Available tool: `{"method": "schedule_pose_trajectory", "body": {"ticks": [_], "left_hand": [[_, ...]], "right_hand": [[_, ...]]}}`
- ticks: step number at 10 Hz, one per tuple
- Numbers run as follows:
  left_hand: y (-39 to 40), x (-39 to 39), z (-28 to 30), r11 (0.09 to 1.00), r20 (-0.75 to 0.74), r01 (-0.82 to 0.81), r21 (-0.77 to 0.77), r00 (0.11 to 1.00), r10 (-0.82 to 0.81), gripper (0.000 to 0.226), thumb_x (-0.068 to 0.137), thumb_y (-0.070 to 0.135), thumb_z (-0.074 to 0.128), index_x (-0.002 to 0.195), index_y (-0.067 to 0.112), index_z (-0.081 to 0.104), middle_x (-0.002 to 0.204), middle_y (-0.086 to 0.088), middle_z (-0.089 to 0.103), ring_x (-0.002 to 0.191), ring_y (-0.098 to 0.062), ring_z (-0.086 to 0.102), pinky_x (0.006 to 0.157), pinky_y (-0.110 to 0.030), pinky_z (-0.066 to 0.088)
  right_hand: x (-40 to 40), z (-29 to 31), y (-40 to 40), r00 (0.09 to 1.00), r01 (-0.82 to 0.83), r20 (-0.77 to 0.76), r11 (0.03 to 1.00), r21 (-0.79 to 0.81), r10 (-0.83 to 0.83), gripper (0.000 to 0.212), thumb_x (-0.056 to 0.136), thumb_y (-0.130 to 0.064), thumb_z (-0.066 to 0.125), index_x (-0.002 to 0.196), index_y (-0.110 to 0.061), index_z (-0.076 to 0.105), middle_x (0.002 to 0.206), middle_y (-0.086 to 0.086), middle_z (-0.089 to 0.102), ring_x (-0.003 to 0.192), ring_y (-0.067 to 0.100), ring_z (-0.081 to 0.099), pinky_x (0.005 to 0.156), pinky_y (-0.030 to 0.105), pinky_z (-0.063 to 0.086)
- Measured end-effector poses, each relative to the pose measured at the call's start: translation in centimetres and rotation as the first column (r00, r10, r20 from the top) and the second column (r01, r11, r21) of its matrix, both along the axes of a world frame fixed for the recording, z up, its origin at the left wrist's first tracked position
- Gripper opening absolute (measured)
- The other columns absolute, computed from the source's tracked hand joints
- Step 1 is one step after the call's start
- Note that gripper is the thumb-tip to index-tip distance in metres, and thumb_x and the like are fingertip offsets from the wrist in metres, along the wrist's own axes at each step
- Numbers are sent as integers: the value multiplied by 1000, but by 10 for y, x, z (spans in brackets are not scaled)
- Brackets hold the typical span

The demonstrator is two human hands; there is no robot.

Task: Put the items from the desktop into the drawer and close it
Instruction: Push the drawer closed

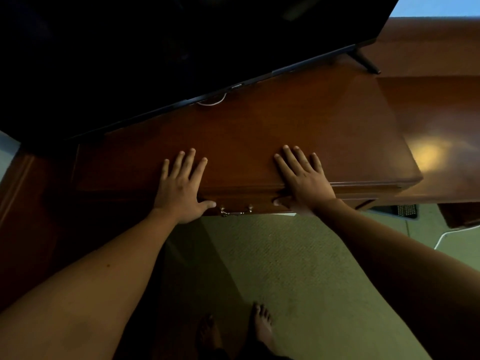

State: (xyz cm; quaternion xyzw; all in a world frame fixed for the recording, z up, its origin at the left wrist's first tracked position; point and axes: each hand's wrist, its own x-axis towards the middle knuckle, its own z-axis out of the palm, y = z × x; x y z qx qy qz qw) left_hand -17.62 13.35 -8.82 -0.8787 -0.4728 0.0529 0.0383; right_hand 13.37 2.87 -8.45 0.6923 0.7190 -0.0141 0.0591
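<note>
My left hand (180,184) lies flat on the front edge of the dark wooden desktop (259,136), fingers straight and spread, thumb hooked over the edge onto the drawer front (259,203). My right hand (304,178) rests flat the same way to the right, thumb down against the drawer front. The drawer sits flush under the desktop edge, and its brass handle (235,211) shows between my two thumbs. No loose items show on the desktop.
A large black television (181,48) stands at the back of the desk, one foot (365,62) at the right and a white cable (211,101) beneath it. A lower wooden surface (441,141) adjoins on the right. Green carpet (298,268) and my bare feet lie below.
</note>
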Motion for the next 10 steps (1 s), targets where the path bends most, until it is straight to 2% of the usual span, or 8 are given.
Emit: {"method": "schedule_pose_trajectory", "body": {"ticks": [3,6,7,8,9,10], "left_hand": [[3,1,-13,998,55,-6,70,998,2,106,75,83,47,157,25,12,166,-12,6,151,-34,9,119,-58,13],[2,2,-8,1000,5,-28,13,1000,28,108,76,84,46,158,28,2,166,-8,-6,152,-31,-3,120,-57,7],[-1,4,-1,997,-6,-49,-52,999,49,110,77,80,51,157,28,-5,165,-7,-14,152,-30,-9,120,-57,3],[-5,9,14,981,-71,-89,-173,994,78,109,84,66,59,156,30,-14,163,-5,-25,151,-30,-17,120,-58,2],[-5,19,43,914,-62,-166,-371,986,154,100,88,55,62,157,32,-8,164,-3,-22,151,-29,-15,120,-58,1],[-7,26,77,885,8,-170,-434,981,193,89,92,48,61,158,31,4,166,-5,-9,152,-31,-7,121,-54,3]], "right_hand": [[6,-13,-1,999,-35,-11,992,121,36,108,78,-74,58,158,-16,15,165,13,11,151,35,9,117,60,14],[6,-13,2,998,-56,-3,991,118,57,106,80,-76,54,158,-14,15,164,14,12,150,37,10,116,62,17],[3,-8,3,999,-28,-20,999,35,28,111,79,-74,56,159,-17,4,166,12,2,151,36,2,117,61,11],[-3,4,6,997,31,-63,995,-96,-37,112,82,-64,63,158,-23,-8,165,7,-13,151,32,-13,118,62,0],[-13,23,8,978,95,-171,986,-139,-119,97,89,-52,62,158,-24,0,165,8,-9,150,33,-12,114,62,-6],[-31,47,3,967,126,-211,987,-101,-145,85,92,-40,62,158,-23,12,165,11,0,151,34,-7,116,62,-2]]}}
